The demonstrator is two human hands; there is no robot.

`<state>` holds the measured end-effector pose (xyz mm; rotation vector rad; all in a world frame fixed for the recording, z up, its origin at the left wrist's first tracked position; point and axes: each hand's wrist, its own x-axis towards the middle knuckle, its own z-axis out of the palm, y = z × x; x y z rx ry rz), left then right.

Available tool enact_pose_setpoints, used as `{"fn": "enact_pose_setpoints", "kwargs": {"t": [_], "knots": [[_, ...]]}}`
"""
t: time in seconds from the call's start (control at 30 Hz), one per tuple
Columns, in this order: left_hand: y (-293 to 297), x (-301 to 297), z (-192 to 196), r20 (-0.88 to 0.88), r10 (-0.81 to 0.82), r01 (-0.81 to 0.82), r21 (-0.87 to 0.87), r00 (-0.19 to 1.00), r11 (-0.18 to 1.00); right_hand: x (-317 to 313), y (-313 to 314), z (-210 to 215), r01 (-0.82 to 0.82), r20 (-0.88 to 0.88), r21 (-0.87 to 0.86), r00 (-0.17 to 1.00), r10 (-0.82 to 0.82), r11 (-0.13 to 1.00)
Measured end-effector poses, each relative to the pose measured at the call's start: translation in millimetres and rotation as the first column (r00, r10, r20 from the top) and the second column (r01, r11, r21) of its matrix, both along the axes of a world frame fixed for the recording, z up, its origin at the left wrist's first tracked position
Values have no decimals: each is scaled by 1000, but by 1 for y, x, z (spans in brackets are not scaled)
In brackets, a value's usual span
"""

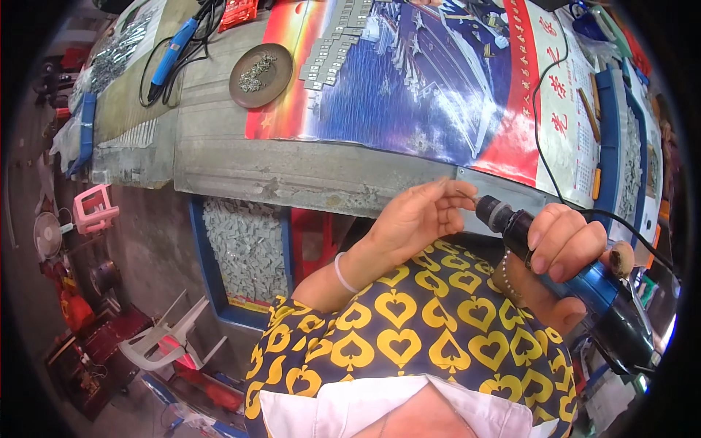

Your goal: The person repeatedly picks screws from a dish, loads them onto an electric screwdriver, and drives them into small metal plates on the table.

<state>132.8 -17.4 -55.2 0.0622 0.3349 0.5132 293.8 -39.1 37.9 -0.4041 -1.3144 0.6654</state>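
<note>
- Across the frame's top runs your grey workbench [292, 171], poster-covered.
- Your right hand [566, 252], right of centre, grips the blue rotary tool [540, 244], steadying it.
- Your left hand [420, 219] pinches something tiny at the bit; I cannot tell what.

A large poster [423, 80] lies flat across the far bench, blue in the middle with red and white bands at its right. A small red packet [238, 12] sits far left.
</note>
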Motion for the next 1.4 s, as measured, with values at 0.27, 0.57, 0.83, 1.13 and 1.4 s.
{"fn": "enact_pose_setpoints", "kwargs": {"t": [0.27, 0.57, 0.83, 1.13, 1.4], "knots": [[2, -39, -16, -295, 113, -46, 225, 949, 973, -1, 10, -8, 68, -38, 63, 997, -66, 996], [38, -112, -1, -586, 446, 43, 636, 677, 770, 1, 8, -10, 127, -39, 34, 991, -126, 991], [67, -130, 11, -609, 665, 258, 790, 433, 556, -3, 7, -14, 185, -65, 10, 981, -184, 983], [100, -138, 11, -465, 881, 487, 790, 81, 373, 12, -1, -13, 183, -59, -86, 980, -189, 979], [122, -155, 3, -409, 911, 546, 753, -49, 367, 12, 6, -15, 220, -83, -112, 970, -230, 969]]}}
